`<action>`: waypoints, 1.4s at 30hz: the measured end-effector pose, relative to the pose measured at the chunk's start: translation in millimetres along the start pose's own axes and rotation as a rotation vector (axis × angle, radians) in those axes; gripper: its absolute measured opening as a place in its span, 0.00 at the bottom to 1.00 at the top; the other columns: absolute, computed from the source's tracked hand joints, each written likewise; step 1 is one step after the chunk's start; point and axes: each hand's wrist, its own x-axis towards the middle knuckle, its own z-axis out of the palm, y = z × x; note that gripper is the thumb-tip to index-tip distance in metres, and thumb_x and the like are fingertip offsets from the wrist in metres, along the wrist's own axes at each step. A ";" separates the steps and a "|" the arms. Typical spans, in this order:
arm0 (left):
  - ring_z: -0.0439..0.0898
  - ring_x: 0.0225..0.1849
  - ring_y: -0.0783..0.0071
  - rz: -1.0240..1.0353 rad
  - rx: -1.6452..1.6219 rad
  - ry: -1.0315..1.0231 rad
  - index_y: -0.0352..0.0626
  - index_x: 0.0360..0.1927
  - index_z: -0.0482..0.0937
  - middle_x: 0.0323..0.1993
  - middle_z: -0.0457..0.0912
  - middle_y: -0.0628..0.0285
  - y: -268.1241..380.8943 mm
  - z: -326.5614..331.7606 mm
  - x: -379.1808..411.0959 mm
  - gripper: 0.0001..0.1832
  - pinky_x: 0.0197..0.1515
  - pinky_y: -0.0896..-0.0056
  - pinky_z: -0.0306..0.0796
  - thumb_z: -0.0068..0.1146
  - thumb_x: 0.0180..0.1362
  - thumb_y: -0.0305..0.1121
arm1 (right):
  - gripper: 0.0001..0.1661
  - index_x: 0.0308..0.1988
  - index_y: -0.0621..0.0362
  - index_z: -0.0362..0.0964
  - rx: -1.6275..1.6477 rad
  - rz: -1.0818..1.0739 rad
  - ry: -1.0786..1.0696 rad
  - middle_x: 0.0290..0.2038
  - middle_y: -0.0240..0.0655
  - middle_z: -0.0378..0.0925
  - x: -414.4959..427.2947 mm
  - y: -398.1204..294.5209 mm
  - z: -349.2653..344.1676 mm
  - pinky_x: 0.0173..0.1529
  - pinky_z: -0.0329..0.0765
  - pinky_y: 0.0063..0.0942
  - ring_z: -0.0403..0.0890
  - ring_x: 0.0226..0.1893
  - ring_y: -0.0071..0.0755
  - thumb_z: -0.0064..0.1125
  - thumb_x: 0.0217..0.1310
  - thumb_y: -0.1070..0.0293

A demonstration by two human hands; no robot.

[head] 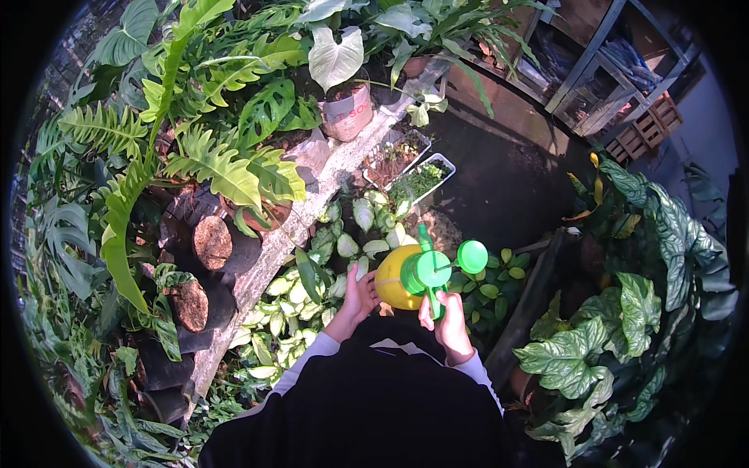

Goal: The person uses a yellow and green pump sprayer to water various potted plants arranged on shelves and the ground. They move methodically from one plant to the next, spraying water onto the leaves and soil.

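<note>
My right hand (452, 327) grips the green handle of a pressure sprayer (399, 276) with a yellow tank and a green pump top. A round green knob stands out to the right of its head, and the green nozzle points away from me. My left hand (358, 297) is at the left side of the yellow tank, fingers spread; whether it touches the tank I cannot tell. Just beyond the sprayer are variegated leafy plants (348, 245) and a white rectangular planter (434, 190) of small green seedlings.
A concrete ledge (260, 270) runs diagonally at left, lined with black pots (243, 248), a white bag planter (346, 114) and large-leaved plants. At right stand patterned-leaf plants (570, 355) beside a dark beam (529, 292). A wooden crate (646, 128) and a framed shelf (585, 70) are at upper right.
</note>
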 end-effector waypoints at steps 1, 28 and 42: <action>0.61 0.58 0.53 -0.021 0.036 0.006 0.35 0.63 0.49 0.58 0.58 0.44 1.0 5.6 6.3 0.50 0.60 0.55 0.54 0.34 0.50 0.70 | 0.29 0.15 0.64 0.64 0.012 -0.002 0.015 0.07 0.34 0.61 6.6 -1.1 -4.9 0.16 0.59 0.22 0.60 0.07 0.25 0.35 0.58 0.52; 0.71 0.27 0.81 0.351 0.546 0.171 0.37 0.59 0.56 0.39 0.70 0.59 10.4 241.5 231.1 0.29 0.31 0.79 0.68 0.52 0.54 0.28 | 0.25 0.16 0.64 0.70 -0.644 0.714 -0.087 0.11 0.34 0.68 262.7 -65.9 -273.4 0.16 0.61 0.22 0.64 0.09 0.23 0.44 0.54 0.54; 0.71 0.41 0.69 0.493 1.090 -0.015 0.47 0.62 0.55 0.52 0.62 0.55 17.6 302.3 269.1 0.34 0.39 0.74 0.71 0.53 0.51 0.30 | 0.28 0.19 0.66 0.72 -0.558 0.753 0.124 0.11 0.34 0.67 247.5 -63.1 -344.2 0.17 0.61 0.23 0.63 0.09 0.23 0.40 0.57 0.53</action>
